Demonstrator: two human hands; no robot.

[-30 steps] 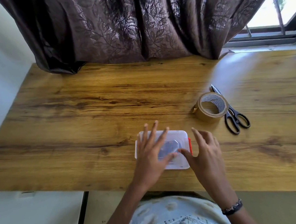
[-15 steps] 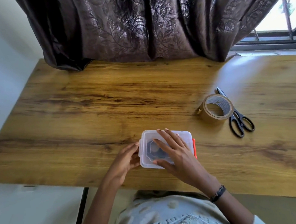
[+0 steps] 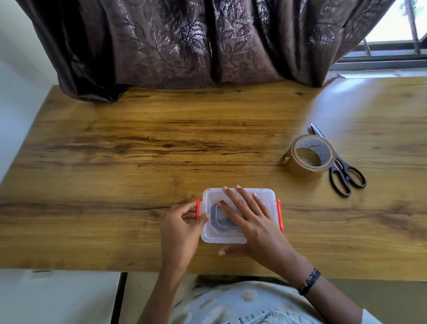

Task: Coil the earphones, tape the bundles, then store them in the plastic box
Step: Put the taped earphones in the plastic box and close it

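Plastic box (image 3: 263,196) sat lidded at the desk (image 3: 131,155) near edge. Right hand (image 3: 252,220) lay flat, fingers straight, pressing the lid. Left hand (image 3: 183,222) pinched the left orange clip (image 3: 198,208). Dark bundle visible inside through the lid. Tape roll (image 3: 308,157) and scissors (image 3: 344,175) set aside. Judged: storing nearly finished; clips left to fasten.

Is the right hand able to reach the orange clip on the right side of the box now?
Probably yes. The right hand lies flat on the lid of the plastic box, and the right clip is uncovered just beside it; nothing stands between them.
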